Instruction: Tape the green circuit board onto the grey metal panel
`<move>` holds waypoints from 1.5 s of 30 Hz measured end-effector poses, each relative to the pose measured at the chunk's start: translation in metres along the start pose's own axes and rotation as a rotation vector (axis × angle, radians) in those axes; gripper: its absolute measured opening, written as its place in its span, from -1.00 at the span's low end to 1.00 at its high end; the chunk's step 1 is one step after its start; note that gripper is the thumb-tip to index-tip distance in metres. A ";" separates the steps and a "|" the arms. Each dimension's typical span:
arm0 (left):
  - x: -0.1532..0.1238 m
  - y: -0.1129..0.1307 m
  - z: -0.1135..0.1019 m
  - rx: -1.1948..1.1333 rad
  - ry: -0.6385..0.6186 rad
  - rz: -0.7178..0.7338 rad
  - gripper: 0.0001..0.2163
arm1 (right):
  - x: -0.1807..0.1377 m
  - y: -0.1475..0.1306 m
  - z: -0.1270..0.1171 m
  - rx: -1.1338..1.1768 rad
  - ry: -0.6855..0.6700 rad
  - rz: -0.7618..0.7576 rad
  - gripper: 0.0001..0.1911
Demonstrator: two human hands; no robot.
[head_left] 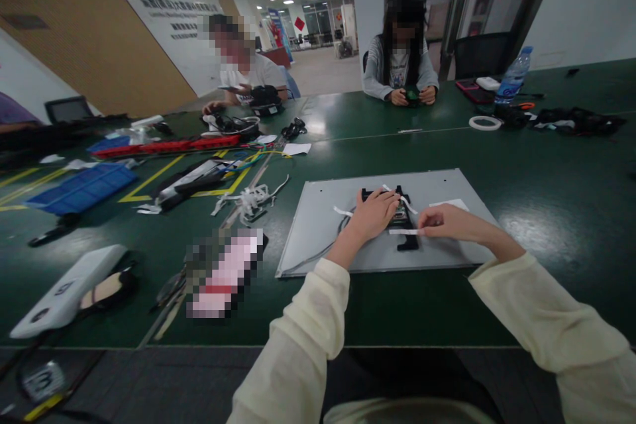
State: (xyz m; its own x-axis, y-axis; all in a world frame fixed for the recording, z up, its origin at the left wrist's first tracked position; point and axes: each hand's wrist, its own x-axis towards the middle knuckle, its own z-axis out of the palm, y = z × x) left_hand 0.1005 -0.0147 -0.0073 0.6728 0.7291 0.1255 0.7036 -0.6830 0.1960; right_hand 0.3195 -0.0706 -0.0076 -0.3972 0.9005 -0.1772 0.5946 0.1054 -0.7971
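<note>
A flat grey board (464, 187) lies on the green table in front of me. On it rests a black frame (408, 243) with a small circuit-like part (399, 214) in its middle. My left hand (373, 213) lies over the frame's left side, fingers stretched out flat, hiding part of it. My right hand (438, 220) pinches the right end of a white tape strip (403, 232), which reaches across the frame. Another white strip (342, 211) sticks up left of my left hand. A grey cable (320, 252) runs from the frame towards the board's front left.
Left of the board lie tangled white strips (251, 202), a pink blurred item (228, 275), a white case (69, 288) and a blue bin (84, 187). A tape roll (485, 123) and a bottle (515, 76) stand far right. Two people sit across the table.
</note>
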 end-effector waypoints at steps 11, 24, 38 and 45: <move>-0.003 0.014 -0.026 -0.375 0.228 0.086 -0.67 | -0.008 -0.017 -0.004 0.331 0.011 0.043 -0.66; -0.013 0.022 -0.022 -0.365 -0.005 0.058 -0.71 | -0.004 -0.013 -0.003 0.261 0.097 0.070 -0.68; -0.025 0.035 -0.010 -0.035 -0.006 -0.194 -0.75 | 0.000 -0.017 0.024 -0.559 0.373 -0.088 -0.80; -0.026 0.036 -0.009 0.033 -0.060 -0.155 -0.74 | -0.001 -0.018 0.022 -0.745 0.324 -0.108 -0.82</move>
State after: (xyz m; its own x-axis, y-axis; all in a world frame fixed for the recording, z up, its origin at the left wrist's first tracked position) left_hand 0.1061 -0.0577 0.0057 0.5675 0.8225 0.0380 0.8063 -0.5645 0.1766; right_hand 0.2942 -0.0829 -0.0060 -0.3252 0.9345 0.1449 0.9184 0.3487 -0.1872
